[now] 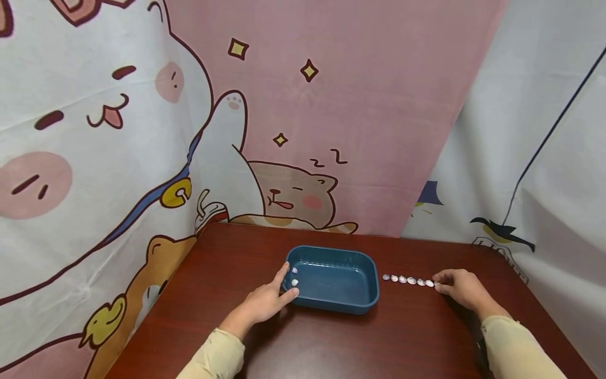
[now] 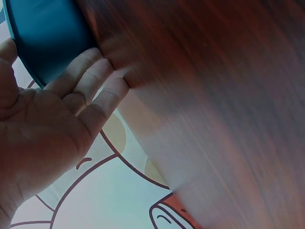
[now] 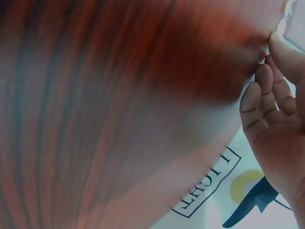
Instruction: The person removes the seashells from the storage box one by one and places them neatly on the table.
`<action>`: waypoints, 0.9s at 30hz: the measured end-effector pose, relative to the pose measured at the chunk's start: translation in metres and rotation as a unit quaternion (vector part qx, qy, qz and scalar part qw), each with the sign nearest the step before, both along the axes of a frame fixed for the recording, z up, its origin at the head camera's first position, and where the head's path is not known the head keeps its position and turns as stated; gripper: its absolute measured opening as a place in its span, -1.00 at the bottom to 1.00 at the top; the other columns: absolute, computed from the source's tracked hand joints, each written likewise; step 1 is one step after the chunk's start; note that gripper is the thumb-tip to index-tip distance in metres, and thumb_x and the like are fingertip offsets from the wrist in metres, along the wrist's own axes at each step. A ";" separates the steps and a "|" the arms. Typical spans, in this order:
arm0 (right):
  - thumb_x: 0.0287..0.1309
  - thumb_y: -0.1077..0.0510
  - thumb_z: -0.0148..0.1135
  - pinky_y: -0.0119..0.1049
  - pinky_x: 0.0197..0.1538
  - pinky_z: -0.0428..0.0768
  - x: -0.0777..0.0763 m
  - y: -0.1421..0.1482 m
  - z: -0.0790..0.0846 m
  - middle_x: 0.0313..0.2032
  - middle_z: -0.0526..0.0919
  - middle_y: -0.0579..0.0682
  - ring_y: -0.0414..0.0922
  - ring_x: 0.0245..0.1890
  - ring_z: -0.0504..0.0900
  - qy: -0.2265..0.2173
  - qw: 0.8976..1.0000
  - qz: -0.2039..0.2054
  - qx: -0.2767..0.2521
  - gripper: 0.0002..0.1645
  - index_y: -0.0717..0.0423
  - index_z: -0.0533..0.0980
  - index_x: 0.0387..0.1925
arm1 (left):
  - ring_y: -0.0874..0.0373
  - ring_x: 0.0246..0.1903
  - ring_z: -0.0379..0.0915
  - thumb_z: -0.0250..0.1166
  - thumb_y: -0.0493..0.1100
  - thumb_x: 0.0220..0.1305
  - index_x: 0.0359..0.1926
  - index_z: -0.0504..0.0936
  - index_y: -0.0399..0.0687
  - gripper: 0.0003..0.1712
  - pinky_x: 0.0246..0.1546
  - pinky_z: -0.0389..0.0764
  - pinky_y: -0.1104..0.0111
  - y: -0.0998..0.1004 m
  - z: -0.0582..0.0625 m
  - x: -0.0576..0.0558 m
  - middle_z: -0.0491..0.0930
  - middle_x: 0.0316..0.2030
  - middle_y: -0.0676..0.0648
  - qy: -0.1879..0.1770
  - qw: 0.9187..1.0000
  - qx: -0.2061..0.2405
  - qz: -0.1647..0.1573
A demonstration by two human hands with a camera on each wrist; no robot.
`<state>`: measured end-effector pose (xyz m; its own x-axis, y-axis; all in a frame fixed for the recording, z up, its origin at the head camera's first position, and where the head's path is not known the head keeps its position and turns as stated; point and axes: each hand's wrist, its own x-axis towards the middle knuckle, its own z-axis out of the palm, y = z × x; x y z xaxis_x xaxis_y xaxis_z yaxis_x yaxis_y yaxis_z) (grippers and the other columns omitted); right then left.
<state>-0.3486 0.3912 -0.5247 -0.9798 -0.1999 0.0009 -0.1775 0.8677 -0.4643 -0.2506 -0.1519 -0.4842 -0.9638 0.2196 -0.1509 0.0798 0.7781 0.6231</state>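
Note:
A blue rectangular tray stands on the table, with two small pale seashells inside at its left end. My left hand rests at the tray's left front corner, thumb over the front rim and fingers spread along the left side. In the left wrist view, its fingers lie nearly straight against the tray's wall. To the right of the tray, several seashells form a straight row. My right hand pinches the seashell at the row's right end between thumb and index finger; its other fingers are loosely bent.
The brown wooden table has its back edge against a printed cloth with cartoon animals. More cloth hangs along the right side. The row of seashells lies between the tray and my right hand.

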 end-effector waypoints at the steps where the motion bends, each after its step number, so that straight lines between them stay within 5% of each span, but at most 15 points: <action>1: 0.25 0.17 0.52 0.12 0.01 0.68 0.000 0.000 0.000 -0.13 0.80 0.10 0.03 -0.12 0.68 0.000 1.000 -0.002 0.001 -0.74 0.17 0.74 -0.06 | -0.33 0.33 0.57 0.18 0.34 0.53 0.75 -0.07 0.16 0.02 0.32 0.47 -0.34 0.000 0.000 0.000 0.44 0.51 -0.31 0.001 1.000 0.000 0.000; 8: 0.30 0.05 0.51 0.26 0.06 0.64 0.001 0.003 0.005 -0.04 0.79 0.25 0.17 -0.05 0.70 0.009 1.000 -0.010 -0.002 -0.63 0.21 0.73 0.00 | -0.33 0.32 0.57 0.18 0.32 0.54 0.75 -0.06 0.14 0.00 0.32 0.47 -0.33 0.000 -0.002 -0.001 0.44 0.50 -0.32 0.008 1.000 -0.004 -0.002; 15: 0.50 -0.29 0.24 0.41 0.18 0.54 0.000 -0.016 0.027 0.26 0.63 0.44 0.43 0.25 0.57 0.034 0.997 -0.043 -0.048 -0.31 0.22 0.65 0.23 | -0.33 0.32 0.57 0.17 0.35 0.54 0.75 -0.07 0.15 0.02 0.32 0.47 -0.33 0.000 -0.005 -0.002 0.45 0.50 -0.31 0.007 1.000 -0.004 -0.001; 19: 0.49 -0.36 0.21 0.38 0.25 0.53 -0.006 -0.056 0.047 0.32 0.62 0.37 0.38 0.34 0.54 0.043 0.995 -0.024 -0.089 -0.25 0.15 0.61 0.31 | -0.32 0.30 0.59 0.17 0.36 0.53 0.75 -0.07 0.14 0.02 0.30 0.48 -0.32 -0.002 -0.005 -0.001 0.46 0.49 -0.32 0.009 1.000 -0.005 0.000; 27: 0.40 -0.15 0.41 -0.08 0.02 0.71 -0.006 -0.174 0.067 0.07 0.80 0.03 -0.07 -0.04 0.73 0.015 0.985 0.106 -0.138 -0.49 0.05 0.69 0.20 | -0.31 0.29 0.60 0.17 0.35 0.54 0.75 -0.07 0.14 0.01 0.29 0.50 -0.31 -0.001 -0.005 0.000 0.47 0.48 -0.32 0.015 1.000 -0.004 -0.001</action>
<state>-0.3548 0.2169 -0.4575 -0.9144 -0.3889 0.1126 -0.3593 0.6513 -0.6684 -0.2511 -0.1531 -0.4890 -0.9677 0.2199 -0.1235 0.0994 0.7826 0.6145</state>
